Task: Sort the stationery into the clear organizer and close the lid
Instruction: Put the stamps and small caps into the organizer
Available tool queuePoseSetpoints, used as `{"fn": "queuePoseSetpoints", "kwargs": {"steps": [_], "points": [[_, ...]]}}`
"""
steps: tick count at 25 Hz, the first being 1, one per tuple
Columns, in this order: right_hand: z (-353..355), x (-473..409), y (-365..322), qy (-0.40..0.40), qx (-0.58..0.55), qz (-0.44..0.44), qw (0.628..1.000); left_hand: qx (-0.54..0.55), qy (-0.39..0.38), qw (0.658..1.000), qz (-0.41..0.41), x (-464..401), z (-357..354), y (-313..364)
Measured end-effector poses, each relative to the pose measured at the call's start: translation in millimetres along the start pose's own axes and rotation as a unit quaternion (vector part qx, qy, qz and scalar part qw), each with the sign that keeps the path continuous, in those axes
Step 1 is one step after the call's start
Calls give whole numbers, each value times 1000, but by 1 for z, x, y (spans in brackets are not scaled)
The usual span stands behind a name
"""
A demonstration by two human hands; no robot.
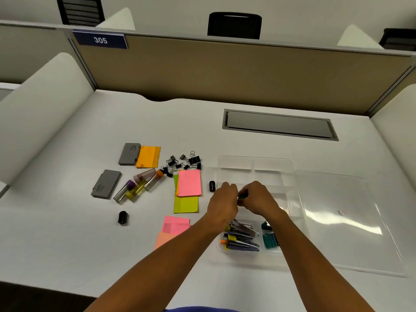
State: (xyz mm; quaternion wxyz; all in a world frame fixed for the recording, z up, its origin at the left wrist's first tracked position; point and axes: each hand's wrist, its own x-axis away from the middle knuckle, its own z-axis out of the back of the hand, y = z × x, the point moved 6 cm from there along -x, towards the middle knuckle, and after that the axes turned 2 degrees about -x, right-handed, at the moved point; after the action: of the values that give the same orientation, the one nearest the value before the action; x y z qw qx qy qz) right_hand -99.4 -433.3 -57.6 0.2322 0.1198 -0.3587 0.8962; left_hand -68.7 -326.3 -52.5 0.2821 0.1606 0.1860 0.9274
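Observation:
The clear organizer (254,164) sits right of centre on the white desk, its lid (342,221) lying open flat to the right. Staplers (242,236) and teal items (269,238) fill its near compartments. My left hand (224,203) and right hand (258,199) meet over the organizer's middle, both pinching a small green item (243,196), mostly hidden by fingers. To the left lie binder clips (183,162), a pink sticky pad (189,183), a yellow-green pad (185,204), clear tubes with coloured caps (140,184), and two grey cases (106,183).
An orange pad (148,156) lies by the far grey case (129,153). Small black pieces rest at the left (123,217) and beside the organizer (212,186). More pink notes (174,228) lie near my left forearm. A grey cable hatch (279,124) sits behind. Partition walls surround the desk.

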Motion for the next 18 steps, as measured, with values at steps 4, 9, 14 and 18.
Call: {"fn": "queuePoseSetpoints", "kwargs": {"steps": [4, 9, 14, 18], "points": [[-1, -2, 0, 5, 61, 16, 998, -44, -17, 999, -16, -4, -5, 6], [-3, -2, -2, -12, 80, 20, 996, -32, -9, 999, -13, -6, -12, 0], [4, -1, 1, 2, 49, 35, 998, 29, -10, 1000, 6, -14, -7, -5], [21, -2, -4, 65, 1, 36, 997, 181, 82, 978, 61, -9, 25, -32]]}}
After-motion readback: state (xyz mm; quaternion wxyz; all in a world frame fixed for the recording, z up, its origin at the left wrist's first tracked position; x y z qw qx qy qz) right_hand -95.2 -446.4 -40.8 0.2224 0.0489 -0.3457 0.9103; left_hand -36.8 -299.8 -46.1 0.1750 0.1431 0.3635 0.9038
